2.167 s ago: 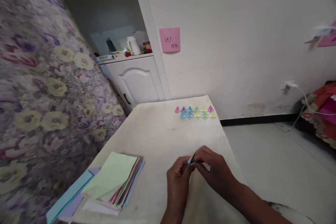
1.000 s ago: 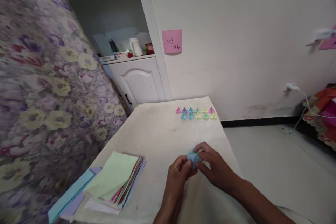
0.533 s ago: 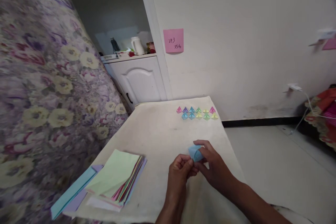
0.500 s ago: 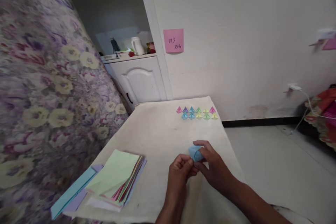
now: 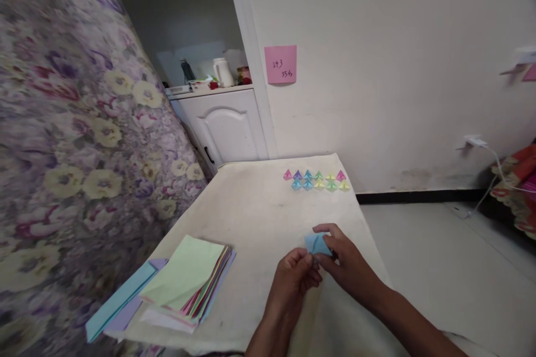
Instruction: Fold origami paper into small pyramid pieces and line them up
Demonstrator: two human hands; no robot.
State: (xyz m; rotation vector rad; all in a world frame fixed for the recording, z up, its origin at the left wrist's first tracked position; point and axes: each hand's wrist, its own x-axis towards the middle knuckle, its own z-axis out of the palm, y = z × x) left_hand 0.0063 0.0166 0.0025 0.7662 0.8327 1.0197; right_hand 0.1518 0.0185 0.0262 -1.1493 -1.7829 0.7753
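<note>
Lower right of centre, my left hand pinches the blue folded paper at its bottom edge, my right its right side; I judge it near-weightless, easily creased, best held by edges.

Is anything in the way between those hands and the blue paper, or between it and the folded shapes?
Nothing visible: the right hand holds the blue paper, the left hand touches its near edge, and cream cloth lies between it and the folded shapes.

Single head view, facing forward-down over table.
</note>
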